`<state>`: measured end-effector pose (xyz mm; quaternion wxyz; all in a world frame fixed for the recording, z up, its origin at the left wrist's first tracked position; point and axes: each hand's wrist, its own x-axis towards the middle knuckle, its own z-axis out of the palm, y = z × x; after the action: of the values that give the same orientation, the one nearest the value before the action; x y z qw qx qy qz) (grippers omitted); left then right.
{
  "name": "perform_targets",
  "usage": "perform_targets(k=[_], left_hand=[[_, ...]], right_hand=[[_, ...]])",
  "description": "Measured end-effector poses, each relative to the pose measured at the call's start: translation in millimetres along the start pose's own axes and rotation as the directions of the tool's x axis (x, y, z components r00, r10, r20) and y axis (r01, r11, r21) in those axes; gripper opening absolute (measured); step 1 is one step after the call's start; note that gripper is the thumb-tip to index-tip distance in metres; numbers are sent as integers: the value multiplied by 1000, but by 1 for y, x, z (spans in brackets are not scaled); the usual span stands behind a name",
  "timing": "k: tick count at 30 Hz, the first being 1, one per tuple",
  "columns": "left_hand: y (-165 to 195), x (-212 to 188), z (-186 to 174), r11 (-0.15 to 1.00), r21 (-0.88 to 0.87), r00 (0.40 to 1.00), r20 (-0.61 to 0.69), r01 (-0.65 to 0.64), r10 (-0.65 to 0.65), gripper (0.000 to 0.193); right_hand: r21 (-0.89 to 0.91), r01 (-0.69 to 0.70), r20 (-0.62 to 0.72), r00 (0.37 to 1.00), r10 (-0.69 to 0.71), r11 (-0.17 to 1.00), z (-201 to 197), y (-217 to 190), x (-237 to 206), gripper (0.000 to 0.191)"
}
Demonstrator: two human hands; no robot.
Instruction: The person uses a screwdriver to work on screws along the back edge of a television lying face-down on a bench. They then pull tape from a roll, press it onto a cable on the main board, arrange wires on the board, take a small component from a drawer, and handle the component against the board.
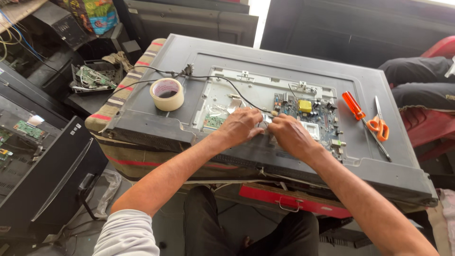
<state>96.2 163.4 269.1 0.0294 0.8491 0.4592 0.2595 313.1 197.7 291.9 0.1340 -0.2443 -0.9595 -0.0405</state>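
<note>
- While our left hand (241,125) and right hand (289,135) pinched a small silvery part (265,120) together, we worked beside the circuit board (310,116).
- Near the television back's (265,156) front edge, seating it would need a steady grip, we judged.

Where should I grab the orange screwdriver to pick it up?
Take the screwdriver by its thick orange handle, probably from above, with fingers on its two long sides. It lies flat on the grey TV back, handle toward the far edge. The thin metal shaft runs toward the near edge under the orange scissors, so leave that end alone.
</note>
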Motion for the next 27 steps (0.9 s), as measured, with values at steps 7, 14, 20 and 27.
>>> perform_targets(k=[7,14,20,27], left_hand=[[7,9,5,986,150,988,-126,-72,91,23],[5,11,4,980,195,999,12,-43,41,12],[5,9,1,919,387,997,8,-78,81,7],[2,-6,3,936,311,986,25,-166,166,13]], right_hand=[[-62,-120,-31,992,118,991,6,-7,4,11],[-41,-119,-125,986,113,992,2,-5,-9,22],[-69,-177,-52,983,174,982,4,2,-12,11],[-126,-204,-158,970,184,971,3,-8,-12,13]])
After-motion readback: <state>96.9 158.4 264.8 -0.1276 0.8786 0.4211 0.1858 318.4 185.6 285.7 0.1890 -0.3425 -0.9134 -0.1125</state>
